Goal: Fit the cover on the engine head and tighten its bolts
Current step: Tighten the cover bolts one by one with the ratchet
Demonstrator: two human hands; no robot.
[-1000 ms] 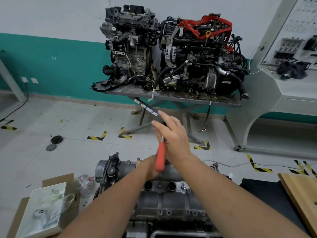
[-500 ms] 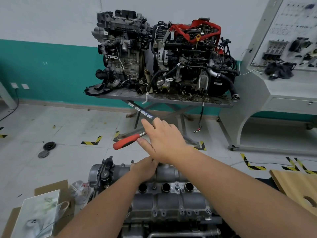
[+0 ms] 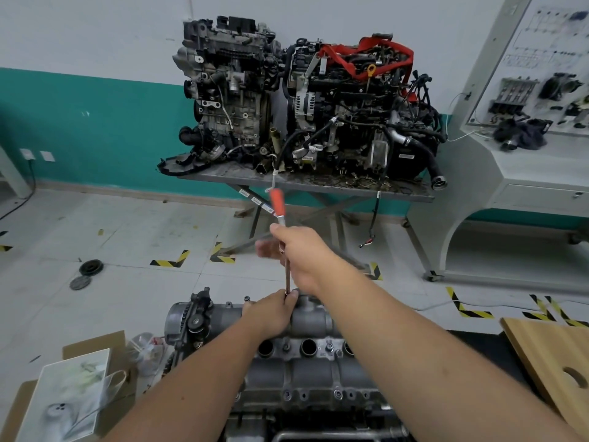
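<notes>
The ratchet (image 3: 278, 204) now stands upright, its red handle on top; half a second ago it pointed left. The right hand (image 3: 299, 253) grips its shaft, and the left hand (image 3: 271, 314) pinches its lower end on the far edge of the cover (image 3: 306, 371), which sits on the engine head.

Grey steel table (image 3: 223, 178) by the wall carries two full engines: bare grey one (image 3: 229, 87) left, hose-covered one with red strap (image 3: 360, 106) right, loose debris around them. Tiled floor (image 3: 127, 244): two dark discs (image 3: 86, 274), cardboard box (image 3: 92, 349), hazard-tape corners (image 3: 170, 260), white console stand (image 3: 522, 199) at right.
</notes>
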